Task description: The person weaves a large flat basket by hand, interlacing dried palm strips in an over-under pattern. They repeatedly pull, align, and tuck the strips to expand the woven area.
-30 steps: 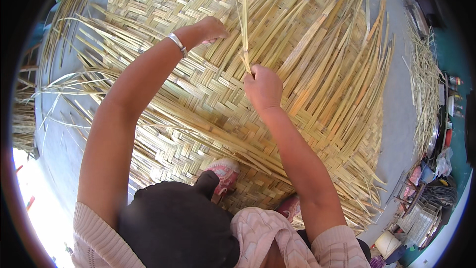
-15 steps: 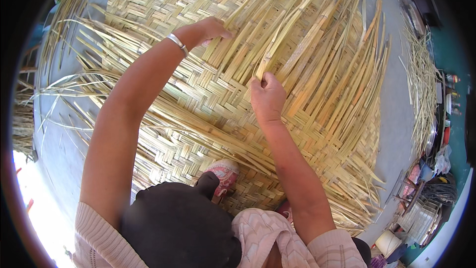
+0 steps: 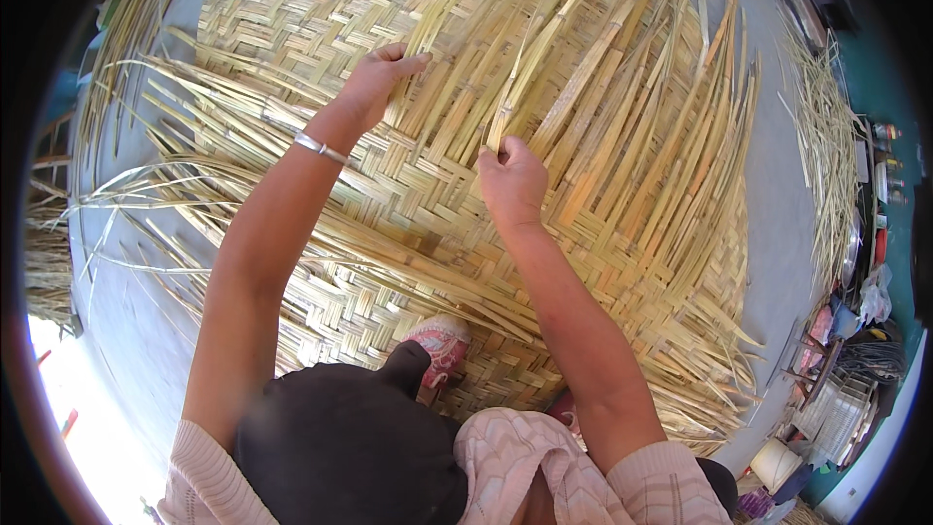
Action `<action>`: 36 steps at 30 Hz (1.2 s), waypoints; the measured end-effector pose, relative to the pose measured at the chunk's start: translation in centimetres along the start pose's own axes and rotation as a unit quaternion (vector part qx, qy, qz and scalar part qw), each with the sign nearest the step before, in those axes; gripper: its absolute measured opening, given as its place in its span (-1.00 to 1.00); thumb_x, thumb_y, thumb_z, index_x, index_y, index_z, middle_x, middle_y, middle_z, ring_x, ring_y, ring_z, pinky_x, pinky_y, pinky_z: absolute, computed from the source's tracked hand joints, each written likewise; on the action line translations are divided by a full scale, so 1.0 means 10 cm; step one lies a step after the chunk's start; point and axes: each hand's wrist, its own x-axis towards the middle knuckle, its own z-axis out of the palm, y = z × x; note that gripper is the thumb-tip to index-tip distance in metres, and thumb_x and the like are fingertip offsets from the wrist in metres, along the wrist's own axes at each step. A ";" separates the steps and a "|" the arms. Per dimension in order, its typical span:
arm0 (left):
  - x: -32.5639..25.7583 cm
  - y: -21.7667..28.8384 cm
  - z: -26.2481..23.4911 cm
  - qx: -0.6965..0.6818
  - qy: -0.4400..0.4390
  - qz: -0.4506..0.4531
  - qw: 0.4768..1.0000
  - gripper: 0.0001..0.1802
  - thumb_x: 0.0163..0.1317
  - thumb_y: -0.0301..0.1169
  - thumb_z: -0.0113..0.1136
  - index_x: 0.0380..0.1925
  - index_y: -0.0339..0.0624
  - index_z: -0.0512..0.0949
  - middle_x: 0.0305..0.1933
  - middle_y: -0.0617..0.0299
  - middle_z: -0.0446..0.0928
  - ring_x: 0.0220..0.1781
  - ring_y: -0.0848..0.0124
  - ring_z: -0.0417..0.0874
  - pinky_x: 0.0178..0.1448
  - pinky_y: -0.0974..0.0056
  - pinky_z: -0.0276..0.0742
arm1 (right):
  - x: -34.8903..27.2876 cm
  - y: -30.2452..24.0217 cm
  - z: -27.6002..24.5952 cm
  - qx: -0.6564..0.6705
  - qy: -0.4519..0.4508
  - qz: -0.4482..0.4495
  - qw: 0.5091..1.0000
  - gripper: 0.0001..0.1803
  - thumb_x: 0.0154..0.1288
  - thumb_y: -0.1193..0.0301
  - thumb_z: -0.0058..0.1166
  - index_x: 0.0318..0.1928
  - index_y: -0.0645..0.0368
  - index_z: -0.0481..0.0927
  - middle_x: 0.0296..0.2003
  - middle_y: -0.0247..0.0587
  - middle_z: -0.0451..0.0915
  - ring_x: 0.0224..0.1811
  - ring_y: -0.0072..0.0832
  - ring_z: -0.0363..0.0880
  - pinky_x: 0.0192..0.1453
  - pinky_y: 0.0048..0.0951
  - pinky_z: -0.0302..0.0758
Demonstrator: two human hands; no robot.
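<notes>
A large mat of woven flat cane strips (image 3: 292,19) spreads on the floor beneath me. My left hand (image 3: 377,86), with a silver bangle at the wrist, is closed on a pale yellow-green cane strip (image 3: 424,31) that runs away toward the far edge. Lower and to the right, my right hand (image 3: 515,183) pinches the near end of another cane strip (image 3: 501,124) between thumb and fingers. That strip slants up and away over the weave. Several loose strip ends (image 3: 671,156) fan out to the right of my right hand.
Long cane strips (image 3: 224,102) stick out past the mat's left side over the grey floor (image 3: 126,282). My pink shoe (image 3: 442,342) stands on the mat. A pile of thin strips (image 3: 821,165) lies at the right, beside coiled cable (image 3: 868,355) and a wire rack (image 3: 834,418).
My left hand has shifted left and slightly nearer, now closed on a strip. My right hand, still pinching its strip, has moved a little left and nearer.
</notes>
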 end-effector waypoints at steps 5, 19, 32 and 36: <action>-0.12 0.24 -0.01 -0.039 -0.206 0.000 0.978 -0.38 0.51 0.01 -0.34 -0.13 -0.32 0.56 -0.19 0.08 0.61 -0.10 0.34 0.61 -0.08 0.37 0.56 | 0.04 0.00 0.03 -0.001 -0.001 0.009 1.000 -0.78 0.18 0.29 0.15 -0.36 0.21 0.61 -0.55 -0.20 0.61 -0.52 -0.35 0.56 -0.33 -0.34 0.47; 0.31 0.34 0.43 0.321 -0.243 -0.191 0.895 -0.49 0.04 -0.04 0.43 -0.13 -0.13 0.55 -0.28 0.30 0.49 -0.21 0.46 0.52 -0.14 0.18 0.66 | -0.13 -0.02 -0.05 0.054 0.036 -0.017 0.998 -0.79 0.12 0.32 0.15 -0.43 0.23 0.56 -0.56 -0.05 0.57 -0.48 -0.09 0.56 -0.33 -0.19 0.47; 0.28 0.07 0.36 0.198 -0.252 -0.081 0.944 -0.61 0.11 -0.33 0.41 -0.09 -0.25 0.59 -0.23 0.30 0.61 -0.21 0.53 0.56 -0.03 0.40 0.49 | -0.04 0.06 0.02 0.061 0.026 0.000 0.998 -0.77 0.11 0.29 0.15 -0.44 0.23 0.55 -0.54 -0.04 0.58 -0.47 -0.08 0.55 -0.32 -0.18 0.46; 0.22 0.10 0.27 0.131 -0.335 -0.067 0.931 -0.39 0.11 -0.36 0.39 0.17 -0.28 0.46 0.11 0.14 0.56 0.18 0.38 0.52 0.34 0.29 0.35 | 0.05 0.02 0.02 0.075 -0.018 0.031 0.997 -0.77 0.10 0.29 0.14 -0.42 0.23 0.56 -0.51 0.00 0.59 -0.42 -0.07 0.57 -0.28 -0.16 0.47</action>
